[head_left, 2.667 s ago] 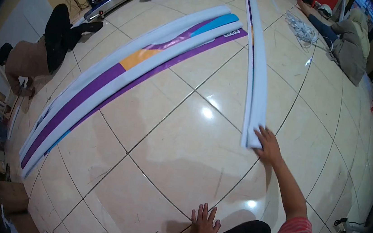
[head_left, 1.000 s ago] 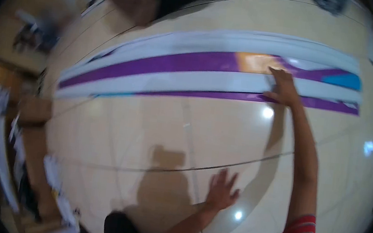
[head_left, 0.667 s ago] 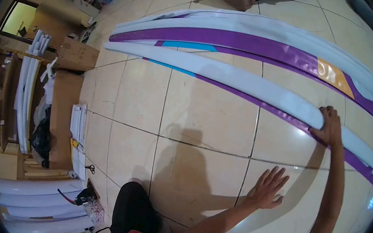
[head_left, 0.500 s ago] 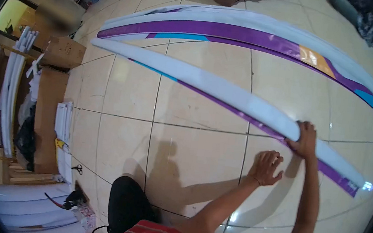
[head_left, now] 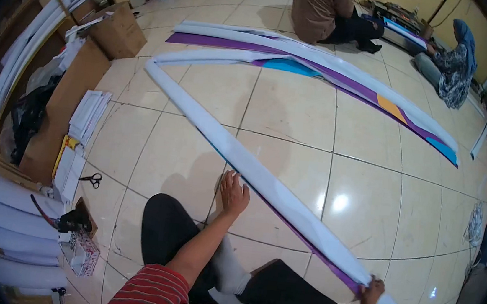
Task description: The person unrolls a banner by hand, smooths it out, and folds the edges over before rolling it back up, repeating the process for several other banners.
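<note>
A long folded white strip [head_left: 253, 174] with a purple and blue edge runs diagonally over the tiled floor. My left hand [head_left: 233, 193] lies at its near edge, left of the middle, with fingers spread. Close to the strip's lower right end, my right hand [head_left: 370, 293] has its fingers wrapped round the material. Beyond, a second length of white material with a purple, orange and blue band [head_left: 357, 88] curves across the floor; the two meet or overlap near the upper left.
Scissors [head_left: 91, 180] lie on the floor at left, beside stacked white pieces [head_left: 88, 117]. A cardboard box [head_left: 117, 30] and white rolls [head_left: 34, 56] stand further left. Two people sit at the back, one in brown [head_left: 317, 11], one in a blue head covering [head_left: 458, 62].
The near strip now slants more steeply, its right end closer to me. My left hand has moved left to its edge, my right hand down with its end. The view has shifted, showing more people.
</note>
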Tool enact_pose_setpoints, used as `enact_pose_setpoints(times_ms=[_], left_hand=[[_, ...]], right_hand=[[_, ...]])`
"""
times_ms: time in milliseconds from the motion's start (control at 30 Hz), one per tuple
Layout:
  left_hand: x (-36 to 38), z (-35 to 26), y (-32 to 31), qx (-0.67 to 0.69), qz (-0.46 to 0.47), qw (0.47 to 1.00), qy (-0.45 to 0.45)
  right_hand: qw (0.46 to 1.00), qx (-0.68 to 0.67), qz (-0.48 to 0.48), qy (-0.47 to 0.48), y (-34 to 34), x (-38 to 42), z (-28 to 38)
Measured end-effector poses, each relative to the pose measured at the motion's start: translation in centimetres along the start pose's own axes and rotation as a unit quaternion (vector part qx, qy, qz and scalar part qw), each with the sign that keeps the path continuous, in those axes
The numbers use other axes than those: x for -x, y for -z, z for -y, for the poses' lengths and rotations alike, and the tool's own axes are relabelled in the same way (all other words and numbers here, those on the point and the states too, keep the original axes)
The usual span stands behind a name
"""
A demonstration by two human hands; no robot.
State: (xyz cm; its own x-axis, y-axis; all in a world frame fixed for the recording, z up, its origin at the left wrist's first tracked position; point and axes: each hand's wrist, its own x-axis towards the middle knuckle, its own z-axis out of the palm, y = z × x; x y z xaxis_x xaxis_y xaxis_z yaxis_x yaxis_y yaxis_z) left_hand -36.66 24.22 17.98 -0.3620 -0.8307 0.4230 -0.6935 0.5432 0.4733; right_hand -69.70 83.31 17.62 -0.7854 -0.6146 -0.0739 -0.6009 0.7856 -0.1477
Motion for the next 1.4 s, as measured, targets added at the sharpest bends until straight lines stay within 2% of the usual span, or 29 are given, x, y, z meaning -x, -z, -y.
enact_pose_setpoints(times_ms=[67,100,167,200,233,267,300,333,400,500,567,633,700,767,833,900,967,1033,1067,1100,1133,1167,1200,1267,1300,1333,1367,1400], left_hand=[[0.0,1.1,1.4,-0.021,0.040,0.994,0.104],[-0.1,1.7,1.7,-0.018,0.030,0.993,0.110],[0.0,3.7,2.4,-0.075,0.095,0.973,0.196],[-0.9,4.3,3.5,-0.096,0.183,0.955,0.215],[-1.5,5.3,4.0,-0.097,0.180,0.953,0.225],[-2.2,6.5,4.2,-0.116,0.221,0.941,0.228],[-2.9,7.9,4.3,-0.136,0.263,0.928,0.228],[-3.6,9.2,4.0,-0.157,0.287,0.920,0.214],[-5.6,12.1,5.1,-0.186,0.300,0.908,0.226],[-7.6,16.3,6.4,-0.188,0.293,0.902,0.254],[-7.5,15.6,7.8,-0.241,0.408,0.846,0.243],[-5.0,11.7,8.2,-0.254,0.479,0.812,0.215],[-2.3,6.4,9.4,-0.199,0.521,0.825,0.091],[1.8,2.2,6.3,-0.152,0.499,0.853,-0.013],[3.8,-3.6,4.7,-0.107,0.499,0.860,0.009],[3.7,-7.1,4.5,-0.068,0.516,0.854,0.012],[3.8,-7.4,3.9,-0.066,0.516,0.854,0.020],[3.3,-6.1,3.2,-0.098,0.482,0.870,0.013],[2.1,-4.8,2.2,-0.107,0.459,0.882,0.023],[0.1,-2.9,0.8,-0.126,0.394,0.910,0.022],[-2.5,0.1,-0.4,-0.126,0.339,0.932,0.012],[-6.0,2.9,-1.1,-0.133,0.313,0.940,0.017],[-9.6,5.4,-0.7,-0.136,0.313,0.940,0.018],[-15.2,11.9,-3.4,-0.175,0.255,0.950,0.037],[-17.6,14.9,-4.0,-0.199,0.236,0.949,0.058],[-19.7,17.2,-3.5,-0.162,0.234,0.954,0.094],[-21.8,17.8,-1.6,-0.203,0.280,0.927,0.147],[-22.1,19.3,-0.7,-0.227,0.275,0.922,0.153]], right_hand=[[0.962,0.118,0.024,-0.243,2.8,2.7,-2.0],[0.964,0.120,0.015,-0.235,3.1,2.5,-2.2],[0.987,0.073,0.017,-0.141,2.5,1.5,-1.6],[0.992,0.069,0.095,-0.041,0.9,-0.9,0.0],[0.989,0.046,0.113,0.083,1.4,-2.3,5.6],[0.975,0.006,0.186,0.120,2.6,-3.7,12.5],[0.968,-0.016,0.178,0.174,1.7,-4.2,17.9],[0.969,0.016,0.133,0.206,0.0,-4.4,22.7],[0.962,0.026,0.070,0.264,-2.8,-5.1,31.0],[0.953,-0.015,0.046,0.298,-2.7,-4.8,37.5],[0.955,-0.024,0.064,0.290,-2.7,-4.3,35.7],[0.940,-0.004,0.057,0.337,-5.0,-4.0,28.1],[0.965,-0.021,0.091,0.246,-2.9,-3.0,22.5],[0.979,0.061,0.131,0.146,-0.2,-1.6,17.0],[0.982,0.110,0.154,0.020,1.0,0.3,11.5],[0.975,0.097,0.175,-0.096,2.3,2.7,8.7],[0.970,0.126,0.191,-0.084,2.7,2.9,9.1],[0.989,0.083,0.110,0.058,0.8,2.0,9.9],[0.983,0.109,0.062,0.133,-0.3,0.7,10.5],[0.970,0.134,0.013,0.202,-0.4,-0.7,12.6],[0.968,0.082,0.031,0.234,-1.4,-2.4,15.3],[0.963,0.031,0.046,0.264,-1.5,-5.0,19.9],[0.944,0.012,0.002,0.329,-3.1,-7.5,23.6],[0.963,-0.026,0.032,0.266,-3.3,-10.5,33.2],[0.951,-0.075,0.005,0.299,-5.2,-12.5,36.0],[0.944,-0.060,0.001,0.323,-6.1,-14.1,39.0],[0.945,-0.080,0.009,0.318,-4.9,-14.5,42.5],[0.950,-0.123,0.012,0.288,-4.5,-14.6,45.1]])
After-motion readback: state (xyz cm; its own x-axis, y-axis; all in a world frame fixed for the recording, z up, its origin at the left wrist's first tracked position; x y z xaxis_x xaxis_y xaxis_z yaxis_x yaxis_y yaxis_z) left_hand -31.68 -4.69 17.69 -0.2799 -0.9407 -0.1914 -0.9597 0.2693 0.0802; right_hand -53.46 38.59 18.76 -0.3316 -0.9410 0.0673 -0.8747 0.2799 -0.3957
